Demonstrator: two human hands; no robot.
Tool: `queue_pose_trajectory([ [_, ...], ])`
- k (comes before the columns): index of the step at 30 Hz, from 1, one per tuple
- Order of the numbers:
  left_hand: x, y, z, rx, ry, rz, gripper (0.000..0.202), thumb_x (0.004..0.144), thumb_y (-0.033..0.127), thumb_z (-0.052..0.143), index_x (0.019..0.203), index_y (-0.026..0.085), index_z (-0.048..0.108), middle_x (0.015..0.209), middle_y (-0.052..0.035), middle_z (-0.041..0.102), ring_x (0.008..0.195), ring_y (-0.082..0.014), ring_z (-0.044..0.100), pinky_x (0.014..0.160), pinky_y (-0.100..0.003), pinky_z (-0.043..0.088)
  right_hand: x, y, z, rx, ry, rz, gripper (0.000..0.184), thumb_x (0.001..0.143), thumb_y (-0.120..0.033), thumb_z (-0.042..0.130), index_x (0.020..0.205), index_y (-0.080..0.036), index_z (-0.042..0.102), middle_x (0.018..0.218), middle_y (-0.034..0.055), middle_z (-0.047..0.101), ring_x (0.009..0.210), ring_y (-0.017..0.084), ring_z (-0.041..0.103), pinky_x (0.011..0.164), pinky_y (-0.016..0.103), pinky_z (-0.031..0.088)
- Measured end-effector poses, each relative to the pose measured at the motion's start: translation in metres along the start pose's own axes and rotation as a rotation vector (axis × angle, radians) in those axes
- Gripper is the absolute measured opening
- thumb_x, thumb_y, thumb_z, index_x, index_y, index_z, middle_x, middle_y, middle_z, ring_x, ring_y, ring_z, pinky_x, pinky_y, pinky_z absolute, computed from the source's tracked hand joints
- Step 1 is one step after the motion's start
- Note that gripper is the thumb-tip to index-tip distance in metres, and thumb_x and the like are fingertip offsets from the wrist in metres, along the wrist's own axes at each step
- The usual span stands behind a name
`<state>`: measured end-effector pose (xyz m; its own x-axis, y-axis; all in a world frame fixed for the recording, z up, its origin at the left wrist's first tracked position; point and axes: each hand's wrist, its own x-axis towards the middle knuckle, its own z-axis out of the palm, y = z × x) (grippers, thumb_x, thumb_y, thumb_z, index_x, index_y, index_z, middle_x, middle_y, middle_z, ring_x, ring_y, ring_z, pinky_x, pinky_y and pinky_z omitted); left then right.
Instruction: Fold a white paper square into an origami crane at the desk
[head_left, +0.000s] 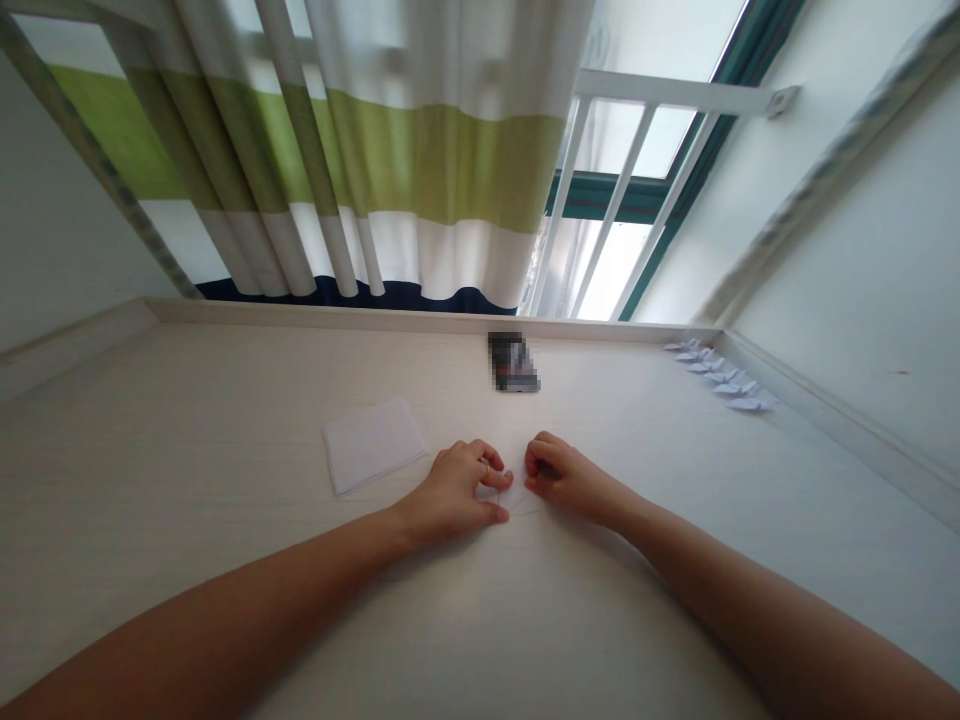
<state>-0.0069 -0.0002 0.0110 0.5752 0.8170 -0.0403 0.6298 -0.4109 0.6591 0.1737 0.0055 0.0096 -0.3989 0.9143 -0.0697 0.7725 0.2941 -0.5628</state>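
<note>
My left hand (459, 490) and my right hand (564, 476) meet at the middle of a pale wooden table (187, 480). Both have their fingers curled and pinch a small piece of white paper (517, 494) that lies on the tabletop between them. The left hand wears a ring. Most of the paper is hidden under the fingers, so its shape is hard to make out.
A stack of white paper sheets (373, 443) lies left of my left hand. A small dark blurred object (513, 362) sits near the far edge. Several small folded paper figures (721, 376) line the far right corner. A striped curtain (375, 160) and window lie behind.
</note>
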Motion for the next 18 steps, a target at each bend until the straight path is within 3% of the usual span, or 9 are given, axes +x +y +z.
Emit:
queue_pose_trajectory([
  [4,0.0,0.001,-0.001,-0.017,0.015,0.004,0.029,0.058,0.027,0.067,0.087,0.026,0.068,0.099,-0.0029,0.056,0.092,-0.0221,0.048,0.085,-0.034,0.033,-0.003,-0.002,0.0,0.05,0.018,0.028,0.012,0.072,-0.022,0.053,0.064,-0.017,0.044,0.073,0.0002,0.046,0.068,0.013,0.043,0.062,0.025,0.034],
  [7,0.0,0.002,-0.001,-0.037,0.021,0.005,0.027,0.057,0.027,0.067,0.084,0.025,0.069,0.097,-0.0031,0.056,0.09,-0.0218,0.048,0.084,-0.033,0.034,-0.005,-0.006,0.005,-0.044,0.071,0.046,0.028,0.064,-0.038,0.062,0.065,-0.018,0.044,0.077,0.0009,0.047,0.072,0.015,0.043,0.064,0.028,0.032],
  [18,0.0,0.004,-0.001,-0.051,0.032,-0.012,0.026,0.057,0.027,0.067,0.083,0.023,0.069,0.097,-0.0044,0.057,0.089,-0.0224,0.048,0.083,-0.034,0.034,-0.003,-0.01,0.006,-0.111,0.037,0.075,0.029,0.059,-0.034,0.067,0.065,-0.017,0.043,0.08,0.0015,0.048,0.077,0.017,0.043,0.067,0.028,0.03],
])
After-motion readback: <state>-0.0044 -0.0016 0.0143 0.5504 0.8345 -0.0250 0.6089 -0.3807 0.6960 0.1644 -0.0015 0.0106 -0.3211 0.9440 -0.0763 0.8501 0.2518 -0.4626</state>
